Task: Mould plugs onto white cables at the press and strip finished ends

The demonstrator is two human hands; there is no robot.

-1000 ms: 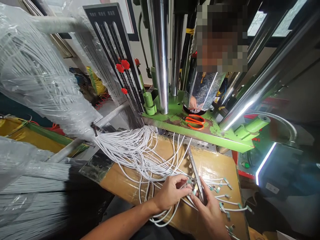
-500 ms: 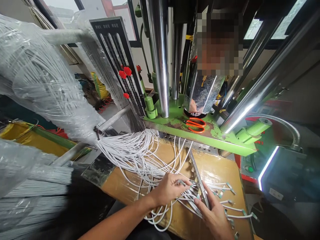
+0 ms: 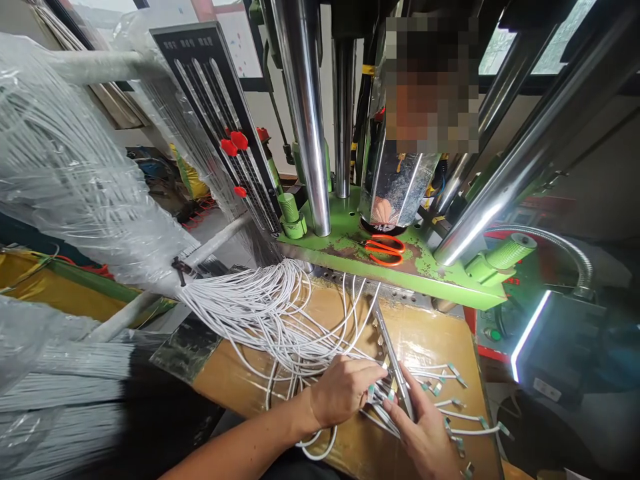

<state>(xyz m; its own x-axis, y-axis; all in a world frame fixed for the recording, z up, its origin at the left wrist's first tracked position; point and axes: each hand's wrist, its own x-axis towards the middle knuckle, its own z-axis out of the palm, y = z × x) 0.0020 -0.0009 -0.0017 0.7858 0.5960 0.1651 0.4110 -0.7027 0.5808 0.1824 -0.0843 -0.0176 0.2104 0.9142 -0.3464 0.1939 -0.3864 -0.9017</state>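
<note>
White cables [image 3: 280,313] fan across the bench [image 3: 430,340]; left hand [image 3: 345,393] pinches their tips, right hand [image 3: 425,437] presses the metal strip [image 3: 393,353] near the front edge.

Both hands bare: left hand [image 3: 340,393], right hand [image 3: 425,437]. No gloves, rings or watch. Left forearm bare, no sleeve in view.

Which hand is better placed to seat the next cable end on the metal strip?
Left hand: it likely already pinches cable ends beside the strip. Right hand rests along the strip.
</note>
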